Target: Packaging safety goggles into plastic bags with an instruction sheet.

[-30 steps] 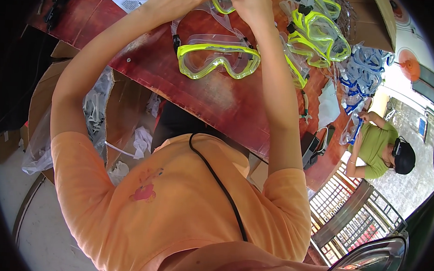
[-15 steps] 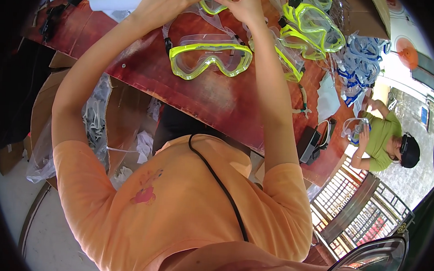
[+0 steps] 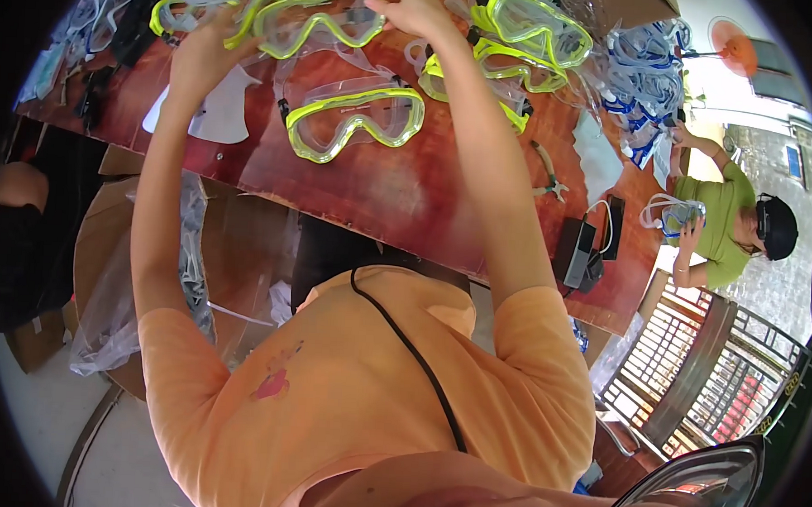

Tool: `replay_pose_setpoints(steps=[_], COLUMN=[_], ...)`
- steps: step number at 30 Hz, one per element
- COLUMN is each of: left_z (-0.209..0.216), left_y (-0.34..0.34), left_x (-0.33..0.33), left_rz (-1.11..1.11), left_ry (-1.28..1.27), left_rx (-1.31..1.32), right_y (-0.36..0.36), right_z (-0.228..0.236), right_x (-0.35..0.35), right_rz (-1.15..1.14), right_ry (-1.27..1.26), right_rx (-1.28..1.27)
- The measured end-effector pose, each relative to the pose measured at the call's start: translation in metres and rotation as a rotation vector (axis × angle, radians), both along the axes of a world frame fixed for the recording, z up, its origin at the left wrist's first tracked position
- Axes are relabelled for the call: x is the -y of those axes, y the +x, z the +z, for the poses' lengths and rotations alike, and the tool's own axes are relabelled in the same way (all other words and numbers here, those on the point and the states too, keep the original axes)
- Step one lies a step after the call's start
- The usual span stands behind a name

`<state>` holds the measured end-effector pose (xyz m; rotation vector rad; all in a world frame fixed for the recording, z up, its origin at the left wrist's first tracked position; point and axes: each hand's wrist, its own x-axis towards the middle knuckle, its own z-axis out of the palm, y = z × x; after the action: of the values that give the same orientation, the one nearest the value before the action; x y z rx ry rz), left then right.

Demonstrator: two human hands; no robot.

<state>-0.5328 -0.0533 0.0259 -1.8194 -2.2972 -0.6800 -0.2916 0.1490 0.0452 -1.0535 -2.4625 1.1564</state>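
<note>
A diving mask with a yellow-green frame and clear lens lies between my two hands at the far side of the red table. My right hand pinches its right edge between thumb and fingers. At its left edge my left hand has its fingers closed on the frame, partly hidden and a little blurred. Beyond the left hand is another yellow-green mask. Nearer to me, a similar mask rests on the table with its clear strap behind it, and neither hand touches it.
More yellow masks pile up at right, beside blue-framed masks. Pliers, a black box-like device and a white sheet lie on the red table. An open carton stands below. A person in green holds a mask.
My hands have shifted left with the mask between them, and my left hand has come lower. The view has turned somewhat, showing more of the table's left side. The nearer mask stays put.
</note>
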Motion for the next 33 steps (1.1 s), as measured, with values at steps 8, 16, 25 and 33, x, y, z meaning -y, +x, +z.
replay_pose_setpoints(steps=[8, 16, 25, 33], left_z=[-0.004, 0.104, 0.064, -0.045], left_y=[0.033, 0.079, 0.085, 0.175], left_x=[-0.004, 0.046, 0.166, 0.141], left_rz=[-0.250, 0.099, -0.208, -0.186], left_ry=[-0.050, 0.390, 0.123, 0.054], left_rx=[0.310, 0.335, 0.442, 0.888], right_y=[0.095, 0.111, 0.173, 0.201], right_z=[0.030, 0.038, -0.004, -0.023], right_x=[-0.001, 0.089, 0.235, 0.251], right_rz=[-0.191, -0.231, -0.197, -0.144], right_ry=[0.224, 0.855, 0.743, 0.025], right_rx=[-0.044, -0.056, -0.480, -0.477])
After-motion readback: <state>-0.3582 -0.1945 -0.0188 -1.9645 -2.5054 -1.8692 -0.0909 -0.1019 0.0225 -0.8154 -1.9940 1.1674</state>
